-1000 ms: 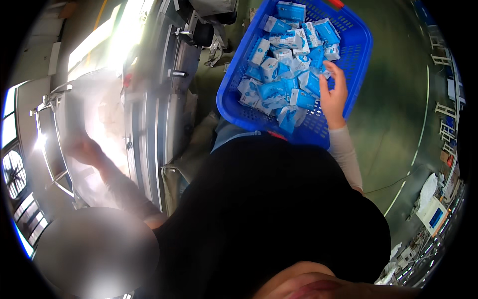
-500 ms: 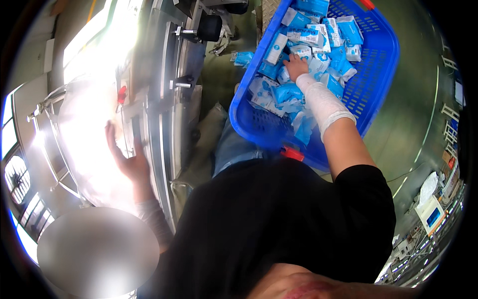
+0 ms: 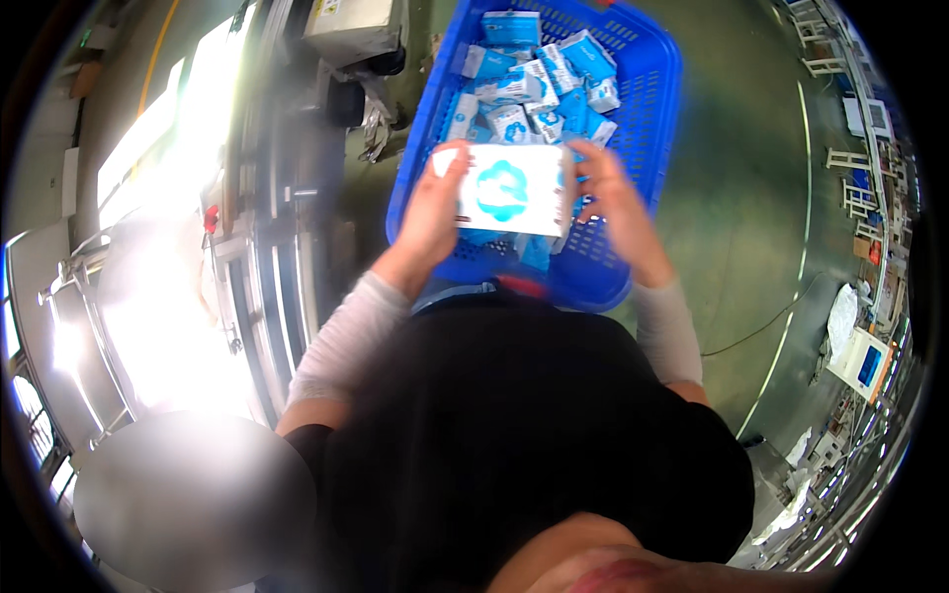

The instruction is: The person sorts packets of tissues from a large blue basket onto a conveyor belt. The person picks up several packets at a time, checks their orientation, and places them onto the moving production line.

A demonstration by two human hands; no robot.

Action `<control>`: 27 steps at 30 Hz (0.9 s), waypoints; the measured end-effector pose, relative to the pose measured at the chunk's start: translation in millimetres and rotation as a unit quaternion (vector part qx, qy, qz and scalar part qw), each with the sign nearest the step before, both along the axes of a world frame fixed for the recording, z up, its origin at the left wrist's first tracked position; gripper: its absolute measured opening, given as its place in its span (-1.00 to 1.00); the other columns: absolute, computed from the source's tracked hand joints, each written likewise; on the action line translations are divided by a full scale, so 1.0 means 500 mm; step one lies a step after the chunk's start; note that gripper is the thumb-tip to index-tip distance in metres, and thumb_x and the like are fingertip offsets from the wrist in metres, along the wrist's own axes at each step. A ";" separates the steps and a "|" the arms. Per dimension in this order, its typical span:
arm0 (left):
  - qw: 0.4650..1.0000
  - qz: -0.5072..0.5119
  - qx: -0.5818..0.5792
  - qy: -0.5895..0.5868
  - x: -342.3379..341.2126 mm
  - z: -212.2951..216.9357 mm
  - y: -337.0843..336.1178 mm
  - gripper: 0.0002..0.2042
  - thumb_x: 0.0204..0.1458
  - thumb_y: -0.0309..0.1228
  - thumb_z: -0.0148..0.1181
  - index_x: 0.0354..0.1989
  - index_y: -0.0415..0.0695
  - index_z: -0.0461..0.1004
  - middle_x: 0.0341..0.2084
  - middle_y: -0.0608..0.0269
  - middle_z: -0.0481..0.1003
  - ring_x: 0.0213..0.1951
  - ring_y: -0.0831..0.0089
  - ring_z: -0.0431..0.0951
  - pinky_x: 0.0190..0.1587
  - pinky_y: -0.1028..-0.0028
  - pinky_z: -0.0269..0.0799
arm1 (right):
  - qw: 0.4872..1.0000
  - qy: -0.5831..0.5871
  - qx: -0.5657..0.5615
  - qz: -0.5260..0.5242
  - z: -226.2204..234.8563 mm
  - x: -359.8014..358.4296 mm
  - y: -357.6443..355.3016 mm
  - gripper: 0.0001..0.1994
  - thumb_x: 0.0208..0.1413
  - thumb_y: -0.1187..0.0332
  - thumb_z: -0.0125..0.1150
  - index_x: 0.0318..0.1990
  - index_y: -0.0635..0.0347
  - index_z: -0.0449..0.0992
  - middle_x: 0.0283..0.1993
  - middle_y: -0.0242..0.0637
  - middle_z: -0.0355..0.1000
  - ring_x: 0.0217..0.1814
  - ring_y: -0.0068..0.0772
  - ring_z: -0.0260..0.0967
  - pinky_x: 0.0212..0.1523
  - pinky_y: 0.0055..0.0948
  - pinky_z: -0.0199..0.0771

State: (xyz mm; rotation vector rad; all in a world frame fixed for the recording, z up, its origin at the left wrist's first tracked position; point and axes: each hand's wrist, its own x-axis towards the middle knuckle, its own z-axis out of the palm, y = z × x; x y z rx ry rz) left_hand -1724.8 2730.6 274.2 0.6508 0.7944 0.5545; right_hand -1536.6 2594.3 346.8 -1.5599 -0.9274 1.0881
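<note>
A white rectangular pack (image 3: 534, 188) with a blue flower-like print is raised above the blue basket (image 3: 652, 119), its broad face toward me. My left hand (image 3: 432, 212) grips its left end, thumb on the front. At the opposite end is my right hand (image 3: 618, 203), its fingers bent against or just beside the edge; motion blur hides whether they grip. Under the pack, the perforated basket holds several similar blue-and-white packs (image 3: 509, 89), lying jumbled. The raised pack covers part of them. Both forearms wear whitish sleeves.
On the left, metal machine rails (image 3: 287, 287) run beside me, partly washed out by glare. A pale box-shaped machine part (image 3: 354, 28) stands near the basket's far left. A cable (image 3: 756, 339) lies on the green floor at right, and stools (image 3: 850, 178) stand farther off.
My right hand has come up out of the basket. My left hand has moved from the machine side to the basket and now holds a pack in front of me. The view has shifted.
</note>
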 end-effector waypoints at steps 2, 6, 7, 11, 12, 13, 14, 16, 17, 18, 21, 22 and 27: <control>0.999 0.018 0.030 0.000 -0.016 0.028 0.028 -0.69 0.29 -0.17 -0.16 -0.04 -0.16 0.32 -0.25 0.28 0.41 -0.25 0.56 0.43 -0.19 0.55 0.39 | 0.963 -0.091 0.117 -0.225 0.051 0.069 -0.062 -0.66 0.25 0.17 -0.12 -0.16 0.34 0.35 -0.21 -0.29 0.38 -0.30 -0.50 0.31 -0.34 -0.52 0.34; 0.970 0.012 0.222 0.097 0.031 0.054 -0.028 -0.67 0.29 -0.15 -0.19 -0.08 -0.16 0.34 -0.36 0.31 0.39 -0.33 0.59 0.38 -0.22 0.57 0.34 | 0.877 -0.181 0.240 -0.375 0.011 0.048 -0.106 -0.74 0.24 0.24 -0.08 -0.30 0.30 0.34 -0.39 -0.32 0.29 -0.41 -0.52 0.23 -0.42 -0.52 0.25; 0.947 -0.033 0.304 0.097 0.053 0.071 -0.056 -0.70 0.28 -0.17 -0.15 -0.10 -0.16 0.35 -0.39 0.33 0.38 -0.35 0.61 0.36 -0.25 0.59 0.32 | 0.873 -0.210 0.217 -0.384 -0.014 0.018 -0.090 -0.75 0.24 0.26 -0.07 -0.34 0.29 0.34 -0.44 -0.32 0.27 -0.44 -0.53 0.21 -0.44 -0.51 0.22; 0.954 -0.058 0.274 0.104 0.065 0.068 -0.057 -0.73 0.25 -0.20 -0.05 -0.11 -0.16 0.38 -0.45 0.38 0.36 -0.39 0.68 0.31 -0.34 0.61 0.28 | 0.872 -0.236 0.199 -0.380 -0.044 -0.006 -0.065 -0.75 0.22 0.34 -0.03 -0.49 0.26 0.33 -0.62 -0.35 0.19 -0.56 -0.54 0.12 -0.52 -0.50 0.13; 0.946 -0.028 0.297 0.126 0.056 0.061 -0.044 -0.72 0.26 -0.19 -0.05 -0.10 -0.15 0.38 -0.45 0.38 0.37 -0.40 0.68 0.31 -0.35 0.62 0.28 | 0.865 -0.254 0.214 -0.376 -0.025 0.015 -0.083 -0.73 0.22 0.31 -0.03 -0.52 0.21 0.32 -0.62 -0.39 0.19 -0.57 -0.57 0.10 -0.55 -0.54 0.11; 0.971 -0.011 0.216 0.104 0.041 0.067 -0.024 -0.72 0.26 -0.18 -0.07 -0.07 -0.12 0.38 -0.43 0.36 0.38 -0.42 0.63 0.34 -0.35 0.59 0.32 | 0.858 -0.273 0.226 -0.371 -0.006 0.046 -0.104 -0.71 0.22 0.29 -0.04 -0.55 0.17 0.31 -0.63 -0.43 0.18 -0.58 -0.59 0.09 -0.57 -0.58 0.09; 0.979 0.042 0.177 0.090 0.024 0.063 -0.002 -0.71 0.26 -0.18 -0.06 -0.05 -0.14 0.37 -0.39 0.31 0.41 -0.40 0.56 0.40 -0.33 0.57 0.37 | 0.845 -0.297 0.249 -0.369 0.019 0.086 -0.116 -0.69 0.21 0.26 -0.05 -0.58 0.13 0.31 -0.63 -0.46 0.18 -0.59 -0.62 0.07 -0.59 -0.62 0.06; 0.973 0.082 0.182 0.115 -0.021 0.076 0.032 -0.66 0.26 -0.19 -0.14 -0.05 -0.24 0.36 -0.33 0.15 0.47 -0.29 0.44 0.51 -0.26 0.50 0.46 | 0.834 -0.172 0.346 -0.393 0.040 0.111 -0.142 -0.73 0.20 0.28 -0.03 -0.54 0.15 0.34 -0.63 -0.46 0.17 -0.57 -0.59 0.12 -0.54 -0.59 0.14; 0.982 0.068 0.158 0.084 -0.024 0.112 0.027 -0.66 0.26 -0.20 -0.16 -0.07 -0.25 0.36 -0.32 0.13 0.47 -0.29 0.41 0.52 -0.25 0.46 0.46 | 0.852 -0.173 0.323 -0.373 0.023 0.086 -0.121 -0.74 0.20 0.29 -0.03 -0.52 0.17 0.34 -0.62 -0.44 0.18 -0.56 -0.58 0.12 -0.53 -0.58 0.14; 0.989 0.046 0.132 0.052 -0.019 0.136 0.021 -0.65 0.26 -0.20 -0.18 -0.08 -0.26 0.37 -0.31 0.11 0.48 -0.28 0.39 0.53 -0.25 0.42 0.47 | 0.867 -0.176 0.297 -0.359 0.000 0.050 -0.095 -0.74 0.21 0.30 -0.02 -0.51 0.19 0.34 -0.62 -0.42 0.18 -0.56 -0.57 0.12 -0.52 -0.56 0.14; 0.897 -0.022 0.395 0.195 0.057 0.068 -0.097 -0.69 0.28 -0.18 -0.14 -0.13 -0.20 0.36 -0.36 0.25 0.44 -0.27 0.54 0.41 -0.20 0.56 0.32 | 0.919 -0.167 0.202 -0.294 -0.063 -0.070 -0.026 -0.77 0.23 0.33 -0.01 -0.45 0.25 0.33 -0.60 -0.37 0.21 -0.54 -0.53 0.12 -0.50 -0.51 0.15; 0.953 -0.011 0.275 0.131 0.063 0.062 -0.077 -0.69 0.28 -0.16 -0.13 -0.13 -0.18 0.35 -0.38 0.30 0.42 -0.29 0.59 0.37 -0.20 0.58 0.29 | 0.932 -0.165 0.181 -0.267 -0.069 -0.074 -0.007 -0.78 0.24 0.34 -0.01 -0.43 0.27 0.33 -0.60 -0.35 0.22 -0.54 -0.52 0.12 -0.49 -0.49 0.15; 0.967 -0.070 0.203 0.139 0.041 0.050 -0.089 -0.67 0.29 -0.15 -0.14 -0.06 -0.19 0.32 -0.31 0.28 0.39 -0.27 0.59 0.33 -0.17 0.53 0.29 | 0.937 -0.301 0.176 -0.002 -0.001 -0.007 -0.045 -0.59 0.10 0.25 0.17 0.10 0.13 0.36 0.04 -0.17 0.36 0.03 -0.20 0.35 0.02 -0.31 0.35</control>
